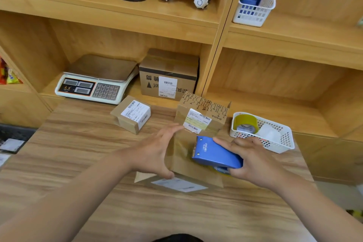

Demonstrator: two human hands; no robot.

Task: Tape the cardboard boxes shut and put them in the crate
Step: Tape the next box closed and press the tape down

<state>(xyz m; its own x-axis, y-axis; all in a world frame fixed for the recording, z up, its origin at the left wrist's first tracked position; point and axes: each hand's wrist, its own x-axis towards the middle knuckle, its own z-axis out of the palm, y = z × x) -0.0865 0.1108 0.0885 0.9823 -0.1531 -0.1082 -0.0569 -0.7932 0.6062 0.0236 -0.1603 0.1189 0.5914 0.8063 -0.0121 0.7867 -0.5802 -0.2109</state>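
A cardboard box [182,161] lies on the wooden table in front of me, a white label on its near side. My left hand [155,153] holds its left side, fingers straight along the top and thumb on the near face. My right hand [253,159] grips a blue tape dispenser [214,153] that rests on the box's top. Behind stand two more labelled boxes, a small one [131,116] at the left and a printed one [202,116] at the right. A dark crate [13,133] shows at the table's left edge.
A white basket [282,139] with a yellow tape roll [245,124] sits right of the boxes. On the shelf behind are a scale [96,82] and a larger box [169,76]. Higher shelves hold robot models and another white basket [255,4].
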